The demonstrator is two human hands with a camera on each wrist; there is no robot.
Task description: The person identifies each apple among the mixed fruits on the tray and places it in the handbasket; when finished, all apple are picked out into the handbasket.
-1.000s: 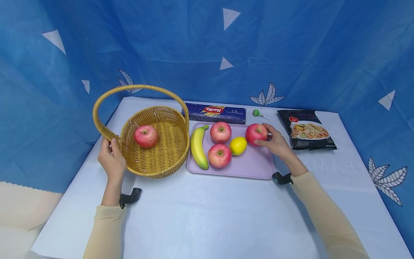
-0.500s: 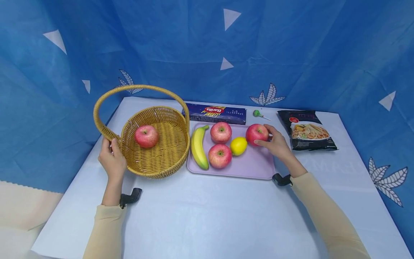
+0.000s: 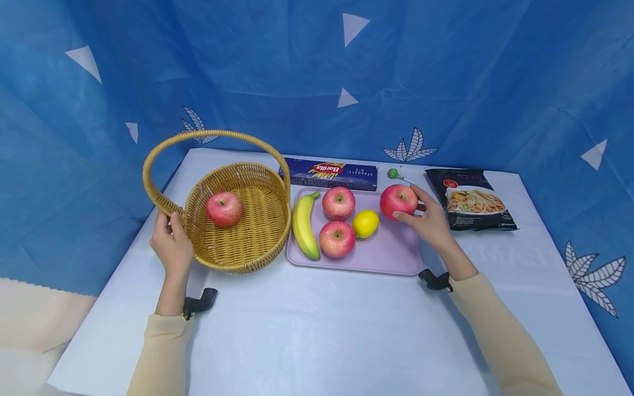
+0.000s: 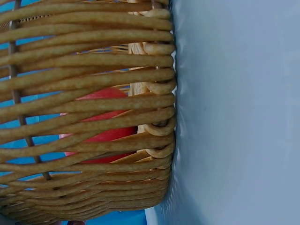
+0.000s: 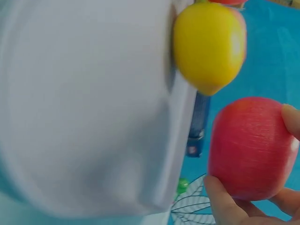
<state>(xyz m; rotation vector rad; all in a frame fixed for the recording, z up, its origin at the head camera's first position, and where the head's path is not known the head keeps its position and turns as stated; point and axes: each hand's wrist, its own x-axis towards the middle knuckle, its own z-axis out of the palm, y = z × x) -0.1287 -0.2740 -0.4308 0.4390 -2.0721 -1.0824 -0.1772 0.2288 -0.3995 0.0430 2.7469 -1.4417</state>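
My right hand (image 3: 432, 221) grips a red apple (image 3: 399, 201) between thumb and fingers, above the right end of the lilac tray (image 3: 391, 258). In the right wrist view this apple (image 5: 253, 149) hangs apart from the tray surface. At the left my left hand (image 3: 171, 242) holds the wicker basket (image 3: 257, 242) where its handle meets the rim. One apple (image 3: 224, 209) lies inside the basket; the left wrist view shows its red side (image 4: 105, 124) through the weave. Still on the tray are a banana (image 3: 304, 226), a lemon (image 3: 366, 224) and two apples, one behind (image 3: 339, 203), one in front (image 3: 337, 239).
Behind the tray lies a blue spaghetti box (image 3: 332, 174), with a green lollipop (image 3: 394, 174) to its right. A black noodle bag (image 3: 470, 199) rests right of my right hand. Blue cloth (image 3: 297, 71) hangs along the table's back edge.
My right hand has lifted its apple off the tray and shifted it slightly right. The left hand, the basket and the other fruit stay where they were.
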